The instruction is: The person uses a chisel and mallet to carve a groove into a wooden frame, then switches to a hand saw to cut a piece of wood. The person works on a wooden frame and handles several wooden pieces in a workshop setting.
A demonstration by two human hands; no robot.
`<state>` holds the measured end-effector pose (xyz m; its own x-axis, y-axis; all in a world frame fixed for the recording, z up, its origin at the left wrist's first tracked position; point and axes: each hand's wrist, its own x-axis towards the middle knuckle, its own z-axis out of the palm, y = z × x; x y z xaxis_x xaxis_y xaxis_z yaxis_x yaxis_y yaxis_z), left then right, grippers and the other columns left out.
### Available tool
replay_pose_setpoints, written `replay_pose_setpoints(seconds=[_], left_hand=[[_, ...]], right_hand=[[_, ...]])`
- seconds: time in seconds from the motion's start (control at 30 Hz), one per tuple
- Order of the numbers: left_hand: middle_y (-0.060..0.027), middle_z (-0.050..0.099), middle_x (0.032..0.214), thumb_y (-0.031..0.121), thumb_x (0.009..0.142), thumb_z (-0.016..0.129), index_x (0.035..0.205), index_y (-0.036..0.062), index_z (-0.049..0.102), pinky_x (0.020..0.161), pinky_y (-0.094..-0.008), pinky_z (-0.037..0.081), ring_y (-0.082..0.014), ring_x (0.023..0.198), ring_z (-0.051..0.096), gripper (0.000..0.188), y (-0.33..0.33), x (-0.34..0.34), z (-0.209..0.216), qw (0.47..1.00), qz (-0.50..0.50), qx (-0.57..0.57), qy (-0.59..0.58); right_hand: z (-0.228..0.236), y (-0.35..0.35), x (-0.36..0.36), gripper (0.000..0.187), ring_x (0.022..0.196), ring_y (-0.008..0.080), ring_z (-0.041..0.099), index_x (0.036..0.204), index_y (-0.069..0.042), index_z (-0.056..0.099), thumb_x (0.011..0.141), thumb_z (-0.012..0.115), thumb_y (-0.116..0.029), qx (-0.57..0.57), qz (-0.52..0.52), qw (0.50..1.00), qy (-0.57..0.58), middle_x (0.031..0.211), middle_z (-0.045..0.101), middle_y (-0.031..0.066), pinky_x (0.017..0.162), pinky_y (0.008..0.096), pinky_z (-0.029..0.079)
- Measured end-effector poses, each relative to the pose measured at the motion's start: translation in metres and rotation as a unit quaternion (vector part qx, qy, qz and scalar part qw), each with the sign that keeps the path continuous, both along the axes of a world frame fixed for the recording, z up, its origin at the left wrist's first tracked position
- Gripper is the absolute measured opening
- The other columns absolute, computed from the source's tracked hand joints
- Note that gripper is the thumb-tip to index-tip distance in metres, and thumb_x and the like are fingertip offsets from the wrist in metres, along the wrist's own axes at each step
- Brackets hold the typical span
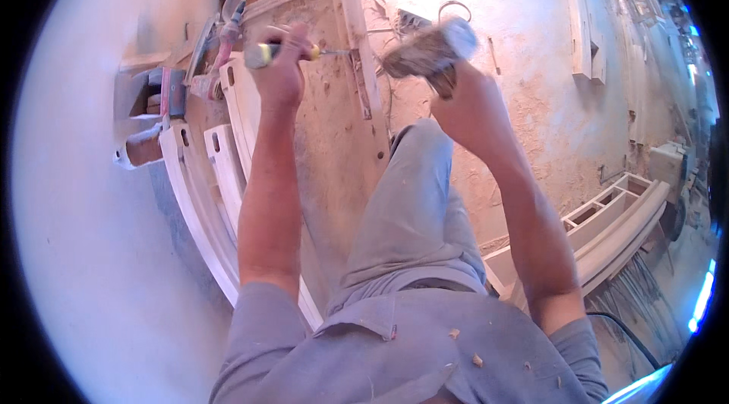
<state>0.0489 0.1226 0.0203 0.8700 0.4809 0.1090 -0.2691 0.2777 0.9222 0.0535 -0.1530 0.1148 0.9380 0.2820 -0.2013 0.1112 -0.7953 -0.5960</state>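
My left hand (282, 70) is closed around the yellow and dark handle of a chisel (314, 52). Its thin metal shaft points right, with the tip at the long wooden beam (351, 17) on the bench. In my right hand (467, 96), the fingers wrap the handle of a mallet (425, 52). The blocky brown head, pale at one end, is raised just right of the beam and blurred by motion. It is apart from the chisel. My bent knee (425, 149) is beside the beam's near end.
Slotted pale wooden pieces (220, 147) lean at the left, near a red and black tool (175, 93). A pinkish power tool (228, 33) with a white hose lies farther back. Wooden frames (607, 214) stand at right; another wooden piece (581, 32) lies on the dusty floor.
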Motion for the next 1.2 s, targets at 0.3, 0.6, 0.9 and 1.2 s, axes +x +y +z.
replay_pose_setpoints(seconds=[0.3, 0.6, 0.9, 1.2], left_hand=[[-0.0046, 0.053, 0.061, -0.001, 0.09, 0.074, 0.079, 0.0057, 0.054, 0.048, -0.0339, 0.043, -0.0168, 0.048, 0.05, 0.024, -0.011, 0.003, 0.028, 0.987, 0.107, -0.121, 0.004], [-0.0063, 0.06, 0.067, -0.003, 0.088, 0.075, 0.084, 0.0042, 0.06, 0.055, -0.0327, 0.049, -0.0155, 0.055, 0.057, 0.017, -0.038, -0.011, 0.015, 0.993, 0.111, -0.048, -0.001], [-0.002, 0.059, 0.083, 0.008, 0.074, 0.082, 0.076, 0.0099, 0.063, 0.086, -0.039, 0.046, -0.0242, 0.089, 0.059, 0.019, -0.133, -0.118, -0.003, 0.893, -0.178, 0.405, -0.081], [-0.0035, 0.053, 0.078, 0.015, 0.076, 0.08, 0.077, 0.01, 0.065, 0.089, -0.0425, 0.046, -0.0271, 0.087, 0.058, 0.016, -0.124, -0.13, -0.028, 0.834, -0.224, 0.481, -0.149]], right_hand=[[-0.099, -0.086, -0.097, 0.021, 0.046, 0.0108, 0.052, 0.093, -0.002, 0.056, 0.077, 0.07, -0.003, 0.167, -0.219, 0.934, 0.227, 0.063, 0.056, 0.0034, 0.043, 0.0288, 0.041], [-0.085, -0.086, -0.101, 0.023, 0.048, 0.0103, 0.053, 0.096, -0.001, 0.055, 0.08, 0.072, -0.006, 0.161, -0.189, 0.944, 0.216, 0.064, 0.056, 0.0024, 0.044, 0.0286, 0.042], [-0.027, -0.087, -0.109, 0.026, 0.058, 0.0098, 0.058, 0.101, 0.002, 0.062, 0.082, 0.077, -0.009, 0.074, -0.202, 0.969, 0.12, 0.072, 0.06, 0.0026, 0.051, 0.0289, 0.047], [-0.015, -0.094, -0.151, 0.017, 0.074, 0.0297, 0.065, 0.084, -0.005, 0.066, 0.085, 0.078, -0.018, 0.188, 0.072, 0.953, -0.228, 0.079, 0.066, 0.0089, 0.066, 0.0375, 0.052]])
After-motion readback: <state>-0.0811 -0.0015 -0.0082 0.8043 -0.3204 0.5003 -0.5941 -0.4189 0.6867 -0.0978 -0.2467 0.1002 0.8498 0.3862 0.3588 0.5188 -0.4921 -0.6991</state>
